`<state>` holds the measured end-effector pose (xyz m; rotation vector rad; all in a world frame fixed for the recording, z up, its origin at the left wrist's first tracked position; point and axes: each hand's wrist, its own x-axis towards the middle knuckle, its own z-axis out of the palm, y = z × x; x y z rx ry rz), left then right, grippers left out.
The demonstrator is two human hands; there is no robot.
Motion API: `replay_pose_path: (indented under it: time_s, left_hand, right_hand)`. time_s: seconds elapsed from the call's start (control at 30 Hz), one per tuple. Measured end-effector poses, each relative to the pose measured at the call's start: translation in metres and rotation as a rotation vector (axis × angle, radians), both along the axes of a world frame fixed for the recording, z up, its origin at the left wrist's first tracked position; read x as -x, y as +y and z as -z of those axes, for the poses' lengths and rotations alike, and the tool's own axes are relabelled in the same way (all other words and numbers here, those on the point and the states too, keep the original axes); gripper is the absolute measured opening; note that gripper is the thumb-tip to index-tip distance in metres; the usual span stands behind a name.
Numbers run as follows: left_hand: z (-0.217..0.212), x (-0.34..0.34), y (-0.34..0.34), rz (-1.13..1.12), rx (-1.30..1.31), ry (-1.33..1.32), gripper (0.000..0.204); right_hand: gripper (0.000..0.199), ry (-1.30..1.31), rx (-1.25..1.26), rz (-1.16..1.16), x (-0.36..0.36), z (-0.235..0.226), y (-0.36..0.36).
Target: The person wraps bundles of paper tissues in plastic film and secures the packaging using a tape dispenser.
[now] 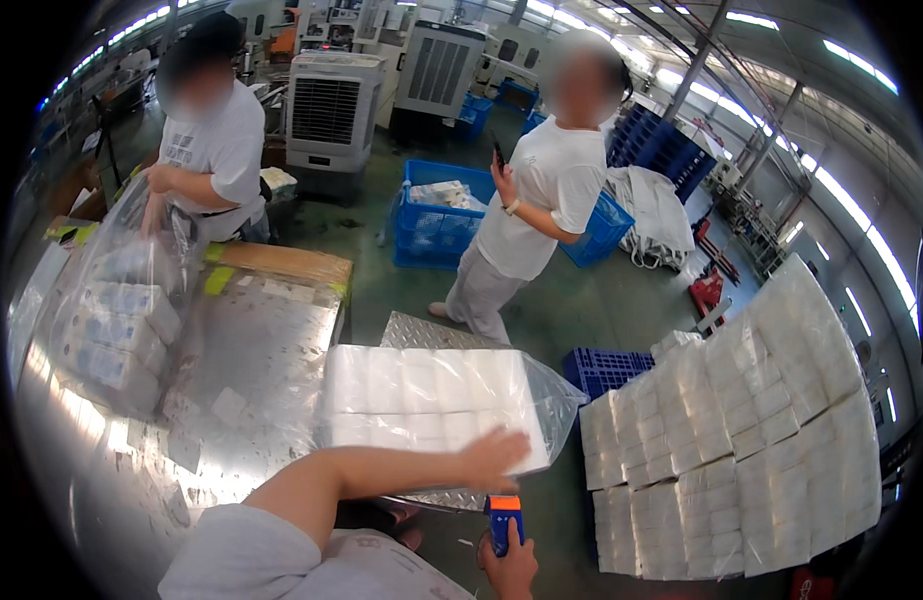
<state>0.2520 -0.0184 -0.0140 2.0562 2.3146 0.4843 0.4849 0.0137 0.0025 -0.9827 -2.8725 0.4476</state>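
A large clear plastic bag packed with white paper bundles (pixel 421 385) lies in front of me, its loose end (pixel 556 405) pointing right. My left hand (pixel 496 458) is over the near right part of this pack, fingers stretched out and slightly blurred; I cannot tell whether it presses on the film. Lower down, my right hand (pixel 511 570) grips a blue handheld tool with an orange head (pixel 505 520), held upright just off the pack's near right corner. The tool's exact kind is not clear.
A metal table (pixel 251 340) extends left, where a co-worker (pixel 216 145) holds a clear bag of white packs (pixel 116 340). Another person (pixel 541 200) stands beyond my pack with a phone. Stacked white packs (pixel 731 430) rise at right near a blue pallet (pixel 606 370). Blue crates (pixel 436 240) stand behind.
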Motion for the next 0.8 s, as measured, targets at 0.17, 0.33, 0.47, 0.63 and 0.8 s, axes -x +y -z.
replay_pose_path:
  time_s: [0.17,0.33,0.47,0.63,0.8]
  left_hand:
    - [0.015,-0.032,-0.005,-0.013,-0.121,0.129,0.063]
    - [0.025,-0.029,0.008,-0.088,-0.157,0.139,0.056]
    - [0.042,-0.028,0.017,-0.127,-0.189,0.144,0.067]
    - [0.024,-0.023,0.018,-0.147,-0.154,0.208,0.061]
    - [0.003,-0.029,0.009,-0.141,-0.057,0.233,0.053]
  right_hand:
    - [0.057,0.157,0.096,-0.058,0.021,0.022,0.022]
    - [0.055,0.356,0.385,-0.047,0.021,0.046,0.045]
    - [0.053,0.304,0.788,0.122,0.033,0.017,0.043]
    - [0.045,-0.299,0.431,0.035,-0.044,0.137,0.068]
    - [0.045,-0.038,0.555,0.152,-0.061,0.118,0.066]
